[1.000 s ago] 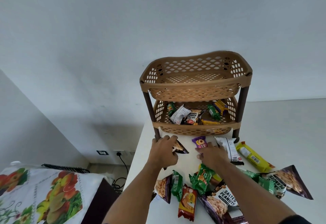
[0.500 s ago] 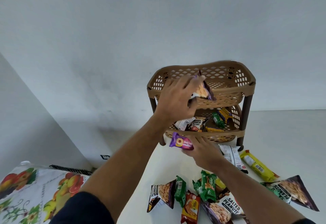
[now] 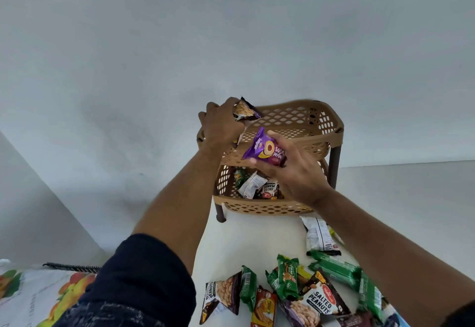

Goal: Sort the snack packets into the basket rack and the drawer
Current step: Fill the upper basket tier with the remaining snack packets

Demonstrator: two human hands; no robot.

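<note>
The left hand [image 3: 221,127] is gripping a peanut packet [image 3: 246,112] over the rack's [image 3: 303,131] top basket rim. The right hand [image 3: 293,172] is pinching a purple packet [image 3: 264,149] before the rack, fingers curled around it.

Snack packets partly sorted into a two-tier tan basket rack [image 3: 303,123]

The left hand [image 3: 221,127] grips a dark peanut packet [image 3: 245,112] over the top tier's left rim; the right hand [image 3: 295,172] pinches a purple biscuit packet [image 3: 264,149] in front of that tier. The lower tier [image 3: 257,207] holds several packets, one reading salted peanuts [image 3: 270,189]. More packets, green [image 3: 288,279], orange [image 3: 263,308] and white [image 3: 318,236], lie scattered on the near white table [image 3: 252,244].
</note>
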